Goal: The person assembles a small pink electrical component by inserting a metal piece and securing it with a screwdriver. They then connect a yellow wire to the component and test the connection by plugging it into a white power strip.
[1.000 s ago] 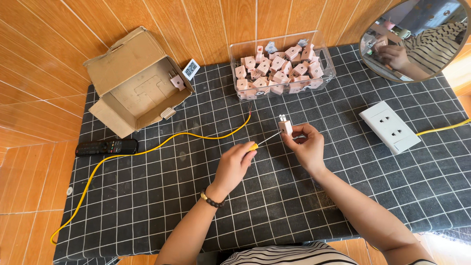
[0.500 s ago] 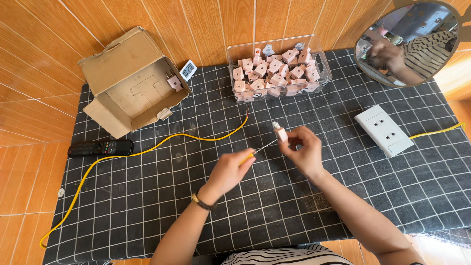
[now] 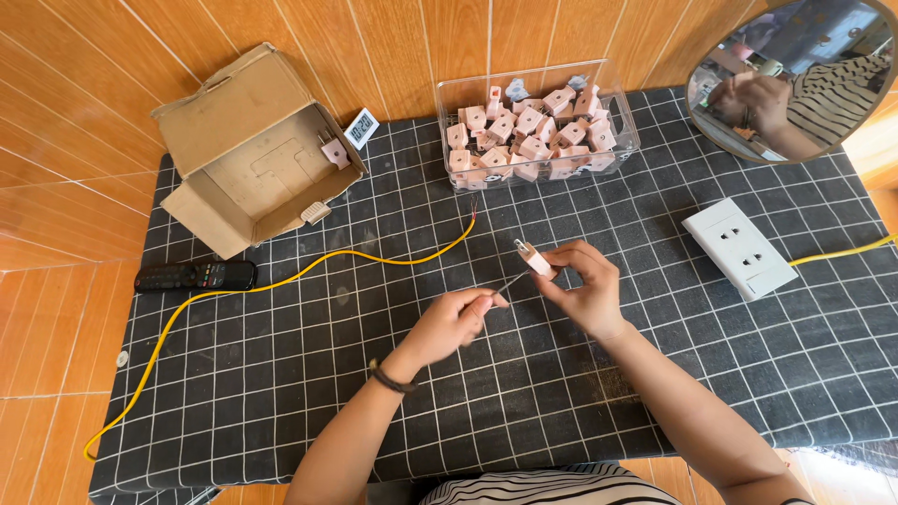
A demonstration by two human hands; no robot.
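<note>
Right hand (image 3: 585, 295): fingers pinching a small pale pink plug (image 3: 533, 257), blocky plastic, held tilted just above the surface (image 3: 655, 374), two short metal prongs pointing up and left. Left hand (image 3: 458, 323): fingers pressed together around the handle of a thin screwdriver (image 3: 510, 281), its slim metal shaft slanting up to the plug's underside; tip appears to touch the plug, contact too small to confirm. Dark band on the left wrist.

Surface covered by a black cloth with a white grid, slightly creased, dusty smudges near the middle. Plug is held over the cloth's centre, between the two hands.

Surroundings: clear rigid plastic tub (image 3: 625, 112) at the far edge, rectangular, heaped with many like pink plugs. Far left, an open brown cardboard box (image 3: 248, 150), corrugated, flaps splayed, one pink plug and a small white digital clock (image 3: 362, 128) at its right edge. Black remote control (image 3: 195, 276), long and matte, lies near the box. A yellow insulated wire (image 3: 309, 266) snakes from the near left corner to a bared end just below the tub. White rectangular socket block (image 3: 739, 248) to the right, glossy, with a yellow cable (image 3: 842, 252) running off right. Round mirror (image 3: 795, 75) at the far right corner. Orange-brown tiles, glossy, surround the surface.

Nothing lies between the hands and the tub except the wire's end.
</note>
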